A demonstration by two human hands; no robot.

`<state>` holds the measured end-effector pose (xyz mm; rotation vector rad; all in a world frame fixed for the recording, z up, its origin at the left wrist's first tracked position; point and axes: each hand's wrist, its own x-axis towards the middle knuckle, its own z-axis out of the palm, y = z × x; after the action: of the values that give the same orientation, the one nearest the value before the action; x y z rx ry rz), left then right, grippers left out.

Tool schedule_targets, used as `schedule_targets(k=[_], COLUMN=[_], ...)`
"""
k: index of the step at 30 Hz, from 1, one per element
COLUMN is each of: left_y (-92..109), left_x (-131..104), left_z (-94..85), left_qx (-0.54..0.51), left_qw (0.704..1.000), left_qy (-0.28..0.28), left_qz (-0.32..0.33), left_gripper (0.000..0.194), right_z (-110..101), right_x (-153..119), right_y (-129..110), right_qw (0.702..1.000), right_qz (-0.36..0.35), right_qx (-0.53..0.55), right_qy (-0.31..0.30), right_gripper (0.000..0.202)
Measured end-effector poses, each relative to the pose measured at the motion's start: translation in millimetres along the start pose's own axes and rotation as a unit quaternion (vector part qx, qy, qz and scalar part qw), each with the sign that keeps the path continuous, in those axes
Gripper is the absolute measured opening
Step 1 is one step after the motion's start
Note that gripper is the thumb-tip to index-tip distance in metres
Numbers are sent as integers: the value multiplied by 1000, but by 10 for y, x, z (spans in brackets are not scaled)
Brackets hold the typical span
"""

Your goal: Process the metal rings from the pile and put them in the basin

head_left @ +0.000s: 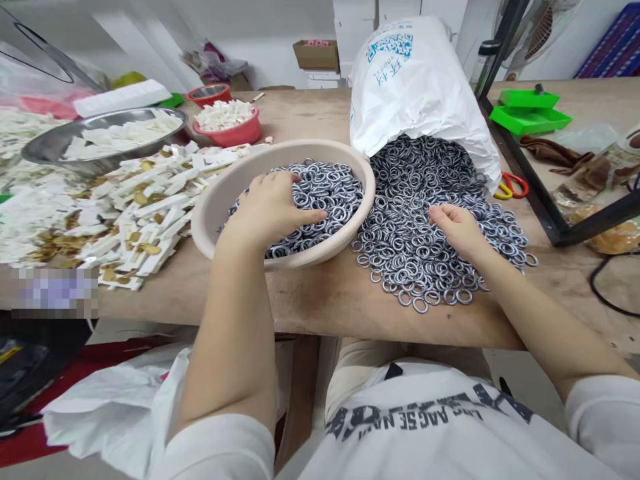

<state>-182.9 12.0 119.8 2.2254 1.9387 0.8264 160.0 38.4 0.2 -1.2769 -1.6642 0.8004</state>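
At the front of the brown table, seen from my head camera, I have my left hand over a pale basin, palm down, thumb stretched out and fingers spread across the grey rings inside; some fingertips are hidden, so I cannot tell how deep they reach. My right hand is at the pile of loose rings just beside the basin, its fingers curled in and thumb against forefinger; I cannot tell whether a ring is pinched there. The pile spills from the mouth of a white sack lying on its side behind it. Red and yellow scissor handles stick out beside the sack, with green trays farther right. To the left of the basin lie white strips, and behind them stand a red bowl of small white pieces and a wide metal bowl holding more white pieces.
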Motion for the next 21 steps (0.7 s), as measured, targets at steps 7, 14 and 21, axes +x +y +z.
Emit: schedule_targets(k=[7, 14, 21], left_y=[896, 814, 1106], left_x=[-418, -147, -116], left_z=[1017, 1622, 1658], left_qx=[-15, -35, -383], left_qw=[955, 961, 912], left_qy=[-160, -159, -142], left_qz=[250, 225, 48], left_gripper=[27, 18, 22], right_z=[-113, -155, -55], right_x=[-47, -139, -206], right_y=[192, 182, 44], right_qw=[1000, 1000, 997], right_qz=[25, 16, -32], right_qx=[-9, -10, 53], right_qy=[2, 3, -37], right_gripper=[50, 45, 33])
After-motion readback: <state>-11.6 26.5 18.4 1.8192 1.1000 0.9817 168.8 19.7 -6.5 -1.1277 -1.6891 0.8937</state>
